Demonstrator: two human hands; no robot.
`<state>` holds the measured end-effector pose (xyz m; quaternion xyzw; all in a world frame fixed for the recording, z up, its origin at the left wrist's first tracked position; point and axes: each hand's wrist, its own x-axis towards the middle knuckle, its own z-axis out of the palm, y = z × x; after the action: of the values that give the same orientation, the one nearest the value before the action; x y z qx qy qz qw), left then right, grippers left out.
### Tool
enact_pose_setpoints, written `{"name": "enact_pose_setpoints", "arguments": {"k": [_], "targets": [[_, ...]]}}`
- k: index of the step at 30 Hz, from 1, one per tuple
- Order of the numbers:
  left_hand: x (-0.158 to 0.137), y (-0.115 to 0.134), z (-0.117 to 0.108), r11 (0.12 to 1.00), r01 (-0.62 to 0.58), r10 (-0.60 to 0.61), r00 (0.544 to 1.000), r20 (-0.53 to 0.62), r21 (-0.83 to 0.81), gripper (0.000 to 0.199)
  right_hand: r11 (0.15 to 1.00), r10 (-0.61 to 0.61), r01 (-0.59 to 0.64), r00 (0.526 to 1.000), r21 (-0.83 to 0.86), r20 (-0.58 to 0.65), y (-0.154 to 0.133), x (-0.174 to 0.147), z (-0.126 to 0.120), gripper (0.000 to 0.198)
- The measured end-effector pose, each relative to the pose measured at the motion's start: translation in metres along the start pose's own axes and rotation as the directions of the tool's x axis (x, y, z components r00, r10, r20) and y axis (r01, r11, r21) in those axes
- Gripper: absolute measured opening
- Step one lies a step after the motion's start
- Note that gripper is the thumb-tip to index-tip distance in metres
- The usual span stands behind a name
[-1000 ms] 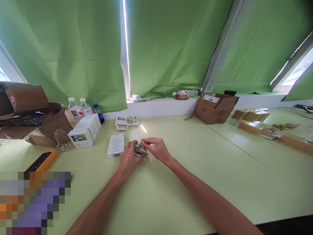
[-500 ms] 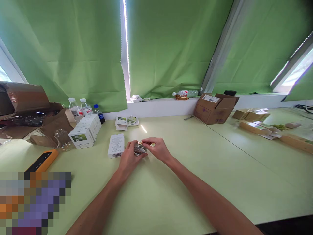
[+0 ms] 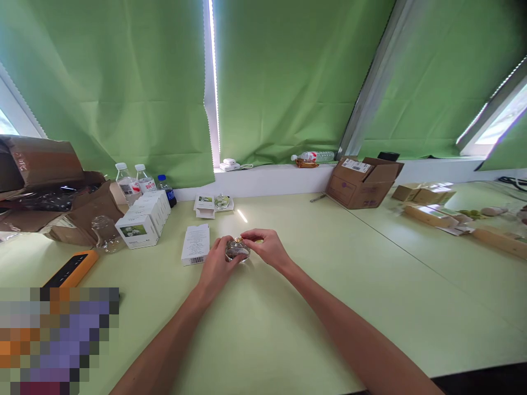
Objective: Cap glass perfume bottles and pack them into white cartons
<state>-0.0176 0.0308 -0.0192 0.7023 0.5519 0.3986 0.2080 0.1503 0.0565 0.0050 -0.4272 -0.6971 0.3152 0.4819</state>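
Near the middle of the table we have the bottle, clear glass w/ a gold top, approx. upright btwn both hands. At 8 o'clock our L hand is clamped on it, fingers round the far side, thumb across the front. At 3 o'clock is our R hand, thumb & forefinger together at the edge of the top; we can't tell if they actually grip it. Sth small & yellow shows just behind that hand, mostly hidden.

Clocking from the bottle: at 9, just beside our L fingers, lies a white carton, barcode nearest us. At 11, farther off, we see an open box & right beside it a 2nd bottle. At 10, a row of boxes, w/ a blue-capped drink & 2 clear bottles behind. At 9, well apart, an orange power strip. At 2, near the wall, a cardboard box, flaps up.
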Motion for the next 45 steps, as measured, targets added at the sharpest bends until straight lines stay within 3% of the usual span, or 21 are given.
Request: {"name": "enact_pose_setpoints", "arguments": {"k": [9, 17, 22, 33, 45], "targets": [[-0.0002, -0.0012, 0.0007, 0.997, -0.034, 0.033, 0.999, 0.017, 0.066, 0.038, 0.996, -0.081, 0.081, 0.997, -0.037, -0.011, 0.0021, 0.0005, 0.0011, 0.017], [-0.001, -0.0028, 0.0017, 0.996, -0.042, 0.041, 0.999, 0.013, 0.079, 0.036, 0.989, 0.07, -0.066, 0.997, 0.136, -0.025, -0.0048, 0.0015, -0.0039, 0.022], [-0.0012, -0.005, 0.003, 0.994, -0.064, 0.063, 0.998, 0.015, 0.083, 0.035, 0.969, 0.103, -0.099, 0.995, 0.228, -0.007, -0.0013, 0.0044, -0.0055, 0.03], [-0.002, -0.0024, 0.0012, 0.992, -0.081, 0.078, 0.996, 0.036, 0.098, 0.034, 0.925, 0.192, -0.2, 0.98, 0.323, 0.057, -0.0005, 0.0062, -0.0063, 0.03], [-0.0013, -0.005, 0.0027, 0.988, -0.1, 0.098, 0.995, 0.024, 0.12, 0.034, 0.921, 0.194, -0.212, 0.977, 0.326, 0.087, 0.0018, 0.0051, -0.0043, 0.028]]}}
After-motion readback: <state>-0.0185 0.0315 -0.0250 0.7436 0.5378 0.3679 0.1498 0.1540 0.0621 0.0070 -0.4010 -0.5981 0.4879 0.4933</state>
